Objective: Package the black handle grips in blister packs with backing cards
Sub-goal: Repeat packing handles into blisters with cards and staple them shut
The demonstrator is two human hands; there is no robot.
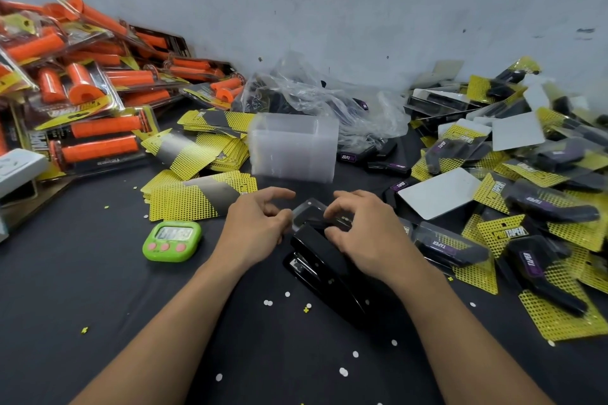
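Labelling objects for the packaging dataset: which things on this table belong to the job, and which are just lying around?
Job: blister pack at the black stapler; stack of clear shells; yellow backing cards; bag of black grips; finished black packs.
Lying about: orange grip packs; green timer; paper dots.

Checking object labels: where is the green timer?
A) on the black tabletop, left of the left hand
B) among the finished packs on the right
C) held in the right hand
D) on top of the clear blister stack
A: the green timer lies on the black tabletop, left of the left hand and apart from it. The right hand is at the black stapler, not the timer.
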